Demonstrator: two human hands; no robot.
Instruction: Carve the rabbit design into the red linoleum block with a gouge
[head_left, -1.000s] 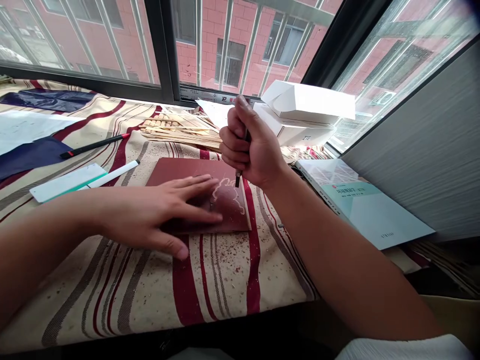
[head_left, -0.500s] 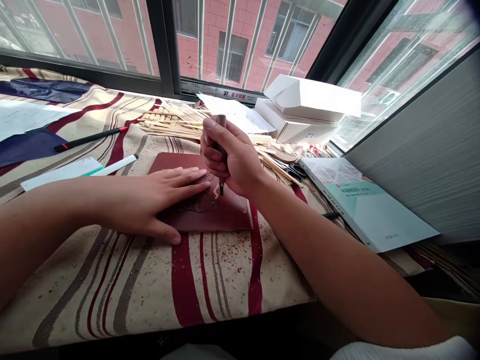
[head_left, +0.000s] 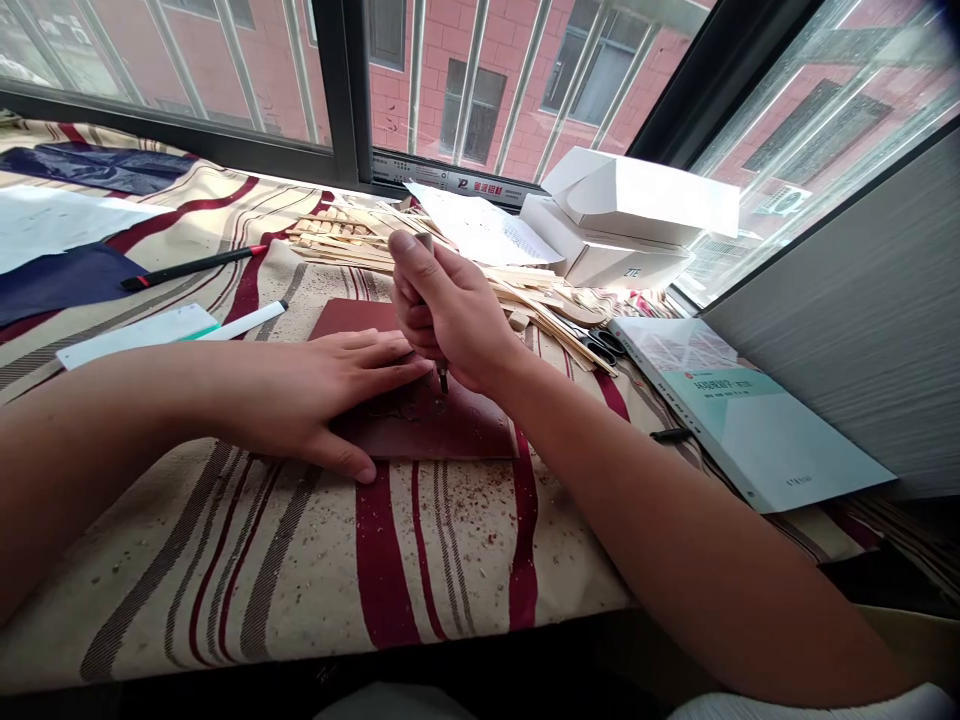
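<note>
A reddish-brown board (head_left: 465,428) with carved marks lies on the striped cloth in front of me. My left hand (head_left: 330,395) rests flat across its left part, fingers stretched toward the tool, thumb over the near edge. Wrapped in a fist around a carving tool (head_left: 443,380) is my right hand (head_left: 454,315). The tool stands nearly upright, its tip down at the board's surface just past my left fingertips. Most of its handle is hidden in the fist.
Wooden sticks (head_left: 345,245), a paper sheet (head_left: 487,225) and a white box (head_left: 630,215) lie by the window. To the right are scissors (head_left: 602,347) and a book (head_left: 750,410). A black pen (head_left: 195,268) and a white marker (head_left: 247,320) lie left. Crumbs dot the striped cloth (head_left: 315,580).
The whole view has shifted slightly. My right fist has tilted and moved a little left relative to the board, and the pale shaving by the tool tip no longer shows. My left hand stays flat.
</note>
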